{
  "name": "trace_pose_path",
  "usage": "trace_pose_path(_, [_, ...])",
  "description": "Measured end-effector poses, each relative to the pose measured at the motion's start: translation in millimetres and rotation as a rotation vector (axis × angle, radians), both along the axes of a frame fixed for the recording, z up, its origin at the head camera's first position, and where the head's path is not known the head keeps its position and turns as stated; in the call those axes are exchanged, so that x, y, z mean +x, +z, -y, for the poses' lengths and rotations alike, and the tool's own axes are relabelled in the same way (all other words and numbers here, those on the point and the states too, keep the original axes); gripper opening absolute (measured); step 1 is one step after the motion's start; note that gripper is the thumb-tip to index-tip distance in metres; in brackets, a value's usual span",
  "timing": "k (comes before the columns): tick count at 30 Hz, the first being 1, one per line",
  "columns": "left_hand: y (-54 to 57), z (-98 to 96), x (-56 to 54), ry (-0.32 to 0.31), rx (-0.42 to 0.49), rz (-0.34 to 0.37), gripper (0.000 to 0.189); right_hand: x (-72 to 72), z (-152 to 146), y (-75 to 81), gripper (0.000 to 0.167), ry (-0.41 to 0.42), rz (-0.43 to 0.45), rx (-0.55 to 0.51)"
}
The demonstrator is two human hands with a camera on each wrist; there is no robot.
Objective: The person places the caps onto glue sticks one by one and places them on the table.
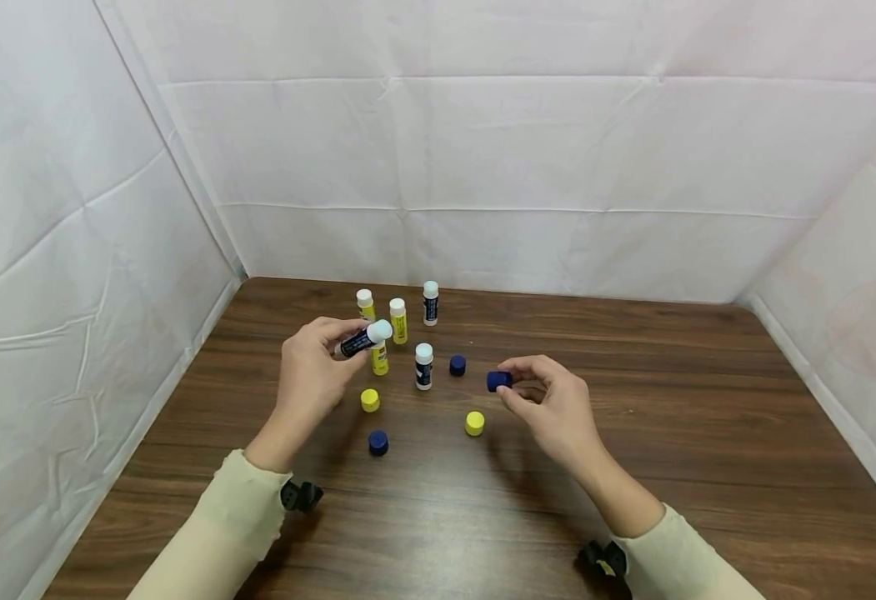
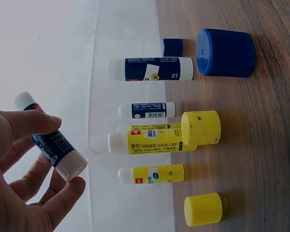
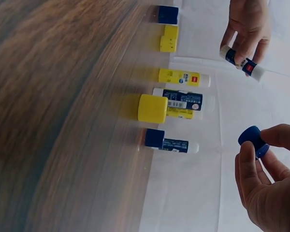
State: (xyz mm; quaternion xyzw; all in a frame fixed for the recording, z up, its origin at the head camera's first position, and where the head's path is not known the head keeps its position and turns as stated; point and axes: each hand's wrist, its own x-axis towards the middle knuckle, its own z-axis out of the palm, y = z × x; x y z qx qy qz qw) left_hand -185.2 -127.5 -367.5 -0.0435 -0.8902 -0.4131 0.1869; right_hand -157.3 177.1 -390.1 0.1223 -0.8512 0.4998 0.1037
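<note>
My left hand [image 1: 312, 371] holds a navy glue stick [image 1: 362, 338] between thumb and fingers, tilted, its white end uncovered. It is raised over the upright yellow glue sticks [image 1: 398, 322]. To the right, my right hand [image 1: 553, 408] pinches a blue cap [image 3: 253, 141] by its sides, lifted above the wooden table. Two more navy glue sticks [image 1: 424, 367] stand upright between the hands and farther back, white ends up. The left wrist view shows the held stick [image 2: 55, 137] slanting, with fingertips along its barrel.
On the table [image 1: 670, 400] sit loose caps: a blue cap [image 1: 458, 365] beside the nearer navy stick, a yellow cap [image 1: 475, 423] near my right hand, another yellow cap [image 1: 370, 400] and a blue cap [image 1: 378, 442] near my left forearm. White sheeting [image 1: 498, 150] walls the back and sides.
</note>
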Motion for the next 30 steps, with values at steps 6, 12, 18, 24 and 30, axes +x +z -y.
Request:
trace_pose_path(6, [3.2, -3.2, 4.6, -0.019, -0.101, -0.096, 0.033, 2.8, 2, 0.5, 0.021, 0.022, 0.003, -0.056])
trace_pose_path(12, [3.7, -6.8, 7.6, -0.037, -0.158, -0.188, 0.033, 5.1, 3, 2.3, 0.02, 0.038, -0.005, -0.101])
trace_pose_path(18, [5.4, -11.0, 12.8, -0.052, -0.189, -0.243, 0.035, 7.2, 5, 5.0, 0.02, 0.049, 0.001, -0.141])
trace_pose_path(24, [8.2, -14.2, 17.5, -0.061, -0.219, -0.268, 0.036, 8.6, 8, 7.2, 0.022, 0.069, 0.013, -0.188])
trace_pose_path(30, [9.6, -17.7, 21.2, -0.085, -0.241, -0.278, 0.038, 9.3, 11, 7.1, 0.022, 0.069, 0.027, -0.216])
